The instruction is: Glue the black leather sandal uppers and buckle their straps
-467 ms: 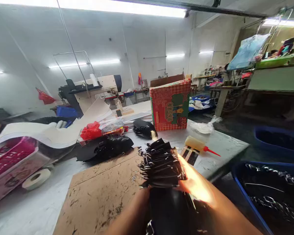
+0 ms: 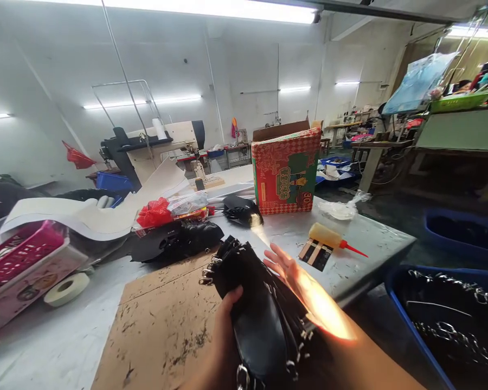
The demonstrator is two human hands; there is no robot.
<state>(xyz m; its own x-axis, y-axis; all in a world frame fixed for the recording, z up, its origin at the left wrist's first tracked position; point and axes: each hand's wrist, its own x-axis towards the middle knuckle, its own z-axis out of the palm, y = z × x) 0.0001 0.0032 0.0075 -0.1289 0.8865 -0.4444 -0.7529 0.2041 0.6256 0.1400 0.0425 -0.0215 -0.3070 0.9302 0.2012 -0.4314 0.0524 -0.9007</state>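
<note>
Left hand (image 2: 226, 319) fingers clasp the black strap bundle (image 2: 250, 287); right hand (image 2: 293, 277) rests open-fingered against it, so straps could slip loose.

Red printed box (image 2: 287, 170), glue bottle (image 2: 329, 236), tape roll (image 2: 66, 288), sewing machine (image 2: 162, 143)

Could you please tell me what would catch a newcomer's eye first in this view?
First comes the black leather bundle with metal rings at bottom centre, gripped by the left hand over the brown cardboard sheet. The right hand is open beside it in a glare of light. Next is the red and green patterned box at the far side of the table, with the yellow bottle lying before it.
</note>
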